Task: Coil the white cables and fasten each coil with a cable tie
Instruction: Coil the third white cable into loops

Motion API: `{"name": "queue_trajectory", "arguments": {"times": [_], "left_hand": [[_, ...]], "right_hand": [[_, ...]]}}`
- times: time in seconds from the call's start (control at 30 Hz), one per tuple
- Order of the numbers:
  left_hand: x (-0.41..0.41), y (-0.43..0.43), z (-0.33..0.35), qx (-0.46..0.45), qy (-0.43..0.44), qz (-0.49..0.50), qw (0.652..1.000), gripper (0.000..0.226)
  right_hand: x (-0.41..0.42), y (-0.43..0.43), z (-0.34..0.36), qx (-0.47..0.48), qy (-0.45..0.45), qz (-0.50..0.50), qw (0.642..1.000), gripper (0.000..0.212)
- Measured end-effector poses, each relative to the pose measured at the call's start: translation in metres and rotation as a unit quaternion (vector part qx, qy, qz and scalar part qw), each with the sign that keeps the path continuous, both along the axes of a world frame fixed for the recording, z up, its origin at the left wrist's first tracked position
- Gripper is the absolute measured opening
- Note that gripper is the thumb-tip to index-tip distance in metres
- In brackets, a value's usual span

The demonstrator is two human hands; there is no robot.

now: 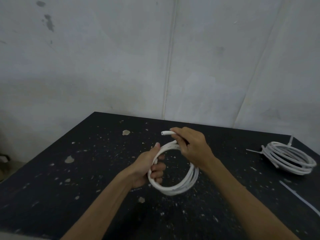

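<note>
A white cable coil (180,187) hangs above the middle of the black table. My left hand (149,168) grips its left side, fingers curled through the loops. My right hand (192,144) holds the cable's free end (166,133) just above the coil's top, with the cut tip pointing left. A second white coil (290,159) lies at the table's right edge, bound with a white cable tie (263,150) whose tails stick out. A loose cable tie (299,196) lies on the table near the right edge, in front of that coil.
The black table (86,170) is speckled with white paint flecks and chipped spots. A grey-white wall (121,58) stands right behind its far edge. Floor shows past the table's left edge.
</note>
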State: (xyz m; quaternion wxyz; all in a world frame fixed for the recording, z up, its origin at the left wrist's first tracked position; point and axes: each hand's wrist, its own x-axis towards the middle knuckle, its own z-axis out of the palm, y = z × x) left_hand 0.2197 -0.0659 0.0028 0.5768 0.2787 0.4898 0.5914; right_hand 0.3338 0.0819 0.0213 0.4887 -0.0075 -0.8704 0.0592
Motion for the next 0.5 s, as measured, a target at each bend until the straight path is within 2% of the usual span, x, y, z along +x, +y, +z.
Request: {"name": "queue_trajectory", "arguments": {"times": [0.07, 0.2, 0.33, 0.43, 0.5], "left_hand": [[0.002, 0.003, -0.004, 0.048, -0.035, 0.042, 0.997, 0.044], [-0.001, 0.009, -0.002, 0.147, -0.05, 0.16, 0.975, 0.041], [-0.002, 0.012, 0.003, 0.177, -0.064, 0.201, 0.961, 0.042], [0.003, 0.013, 0.001, 0.169, -0.063, 0.177, 0.968, 0.045], [0.006, 0.012, -0.003, 0.161, -0.08, 0.145, 0.973, 0.046]], "right_hand": [[0.0, 0.002, 0.001, -0.022, 0.016, -0.001, 1.0, 0.022], [0.002, -0.002, -0.004, -0.17, 0.064, -0.029, 0.983, 0.022], [-0.001, -0.018, -0.017, -0.329, 0.184, -0.078, 0.923, 0.023], [-0.007, -0.026, -0.019, -0.333, 0.23, -0.123, 0.906, 0.017], [-0.007, -0.027, -0.016, -0.267, 0.227, -0.125, 0.928, 0.014]]}}
